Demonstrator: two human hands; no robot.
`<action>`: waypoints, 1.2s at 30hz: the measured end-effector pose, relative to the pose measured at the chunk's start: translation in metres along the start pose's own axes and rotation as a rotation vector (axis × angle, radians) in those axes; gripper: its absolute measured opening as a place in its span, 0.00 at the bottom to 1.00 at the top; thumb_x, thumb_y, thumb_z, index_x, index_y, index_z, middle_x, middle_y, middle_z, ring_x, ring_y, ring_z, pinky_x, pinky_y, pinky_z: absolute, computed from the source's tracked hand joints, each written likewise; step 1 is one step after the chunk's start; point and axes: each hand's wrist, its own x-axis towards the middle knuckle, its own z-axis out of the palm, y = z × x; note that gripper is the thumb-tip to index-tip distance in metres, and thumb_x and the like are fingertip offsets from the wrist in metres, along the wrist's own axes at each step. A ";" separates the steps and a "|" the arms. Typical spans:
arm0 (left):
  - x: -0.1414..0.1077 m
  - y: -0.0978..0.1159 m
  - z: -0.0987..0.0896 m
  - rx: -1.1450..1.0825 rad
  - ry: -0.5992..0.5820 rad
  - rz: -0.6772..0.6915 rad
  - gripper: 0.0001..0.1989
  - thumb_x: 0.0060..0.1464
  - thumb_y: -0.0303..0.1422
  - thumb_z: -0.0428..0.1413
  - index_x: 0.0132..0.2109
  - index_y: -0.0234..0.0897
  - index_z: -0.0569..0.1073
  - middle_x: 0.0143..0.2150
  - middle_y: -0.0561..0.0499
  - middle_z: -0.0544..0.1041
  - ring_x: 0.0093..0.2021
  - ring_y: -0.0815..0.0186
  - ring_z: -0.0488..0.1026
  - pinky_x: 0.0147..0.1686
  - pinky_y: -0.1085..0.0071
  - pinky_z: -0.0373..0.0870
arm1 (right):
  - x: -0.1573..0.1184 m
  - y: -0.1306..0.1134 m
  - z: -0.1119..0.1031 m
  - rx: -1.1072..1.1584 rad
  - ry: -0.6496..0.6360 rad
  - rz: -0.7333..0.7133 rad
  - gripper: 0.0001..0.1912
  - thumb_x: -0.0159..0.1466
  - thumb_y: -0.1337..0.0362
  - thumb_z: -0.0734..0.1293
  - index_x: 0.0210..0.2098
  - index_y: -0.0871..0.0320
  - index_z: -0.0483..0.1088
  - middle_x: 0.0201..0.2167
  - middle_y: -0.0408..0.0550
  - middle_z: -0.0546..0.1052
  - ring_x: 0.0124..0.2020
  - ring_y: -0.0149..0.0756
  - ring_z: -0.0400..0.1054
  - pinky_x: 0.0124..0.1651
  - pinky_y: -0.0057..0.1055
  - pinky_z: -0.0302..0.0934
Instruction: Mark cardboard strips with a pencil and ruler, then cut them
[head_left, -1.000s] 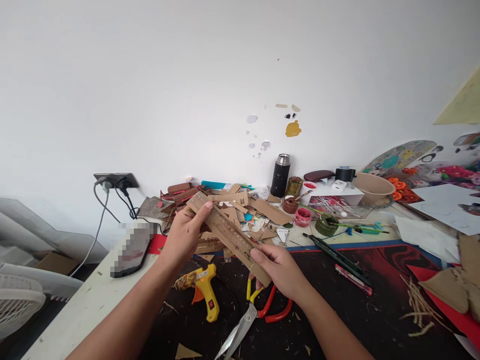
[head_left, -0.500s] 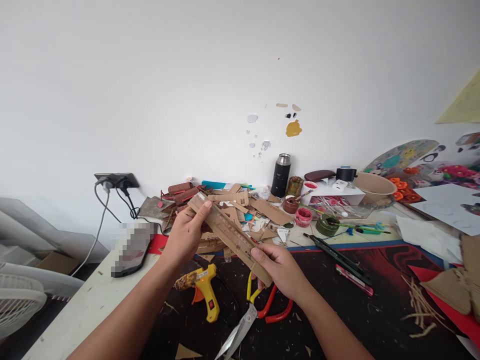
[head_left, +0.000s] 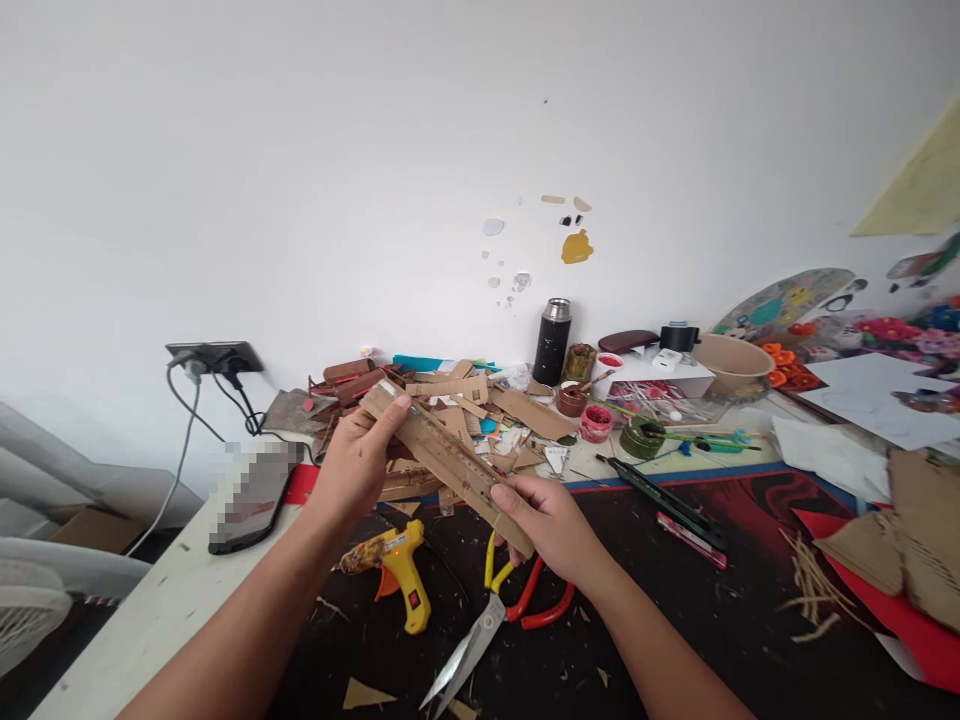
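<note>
A long brown cardboard strip [head_left: 450, 462] slants down to the right between my hands. My left hand [head_left: 358, 455] pinches its upper left end, thumb on top. At the lower right end, my right hand [head_left: 551, 520] grips it with the thumb on its face. Below the strip, scissors [head_left: 480, 628] with yellow and red handles lie with blades pointing toward me. A yellow glue gun [head_left: 405, 580] rests on the dark mat, left of the scissors.
Cardboard scraps [head_left: 525, 412] are piled along the wall. Behind them stands a black flask [head_left: 553, 345], with paint jars [head_left: 596, 423] beside it. A green cutter [head_left: 667, 505] lies on the right, a phone [head_left: 255, 500] on the left.
The view has shifted slightly, so the table items appear a little further left and up. Both hands keep their hold on the strip, in nearly the same pose.
</note>
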 end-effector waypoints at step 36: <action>-0.004 -0.003 0.009 0.021 -0.156 -0.185 0.27 0.42 0.54 0.77 0.36 0.37 0.80 0.33 0.46 0.85 0.35 0.53 0.85 0.33 0.62 0.85 | 0.001 -0.006 -0.007 0.019 0.052 -0.034 0.31 0.66 0.30 0.73 0.39 0.54 0.77 0.27 0.47 0.82 0.18 0.34 0.70 0.21 0.30 0.60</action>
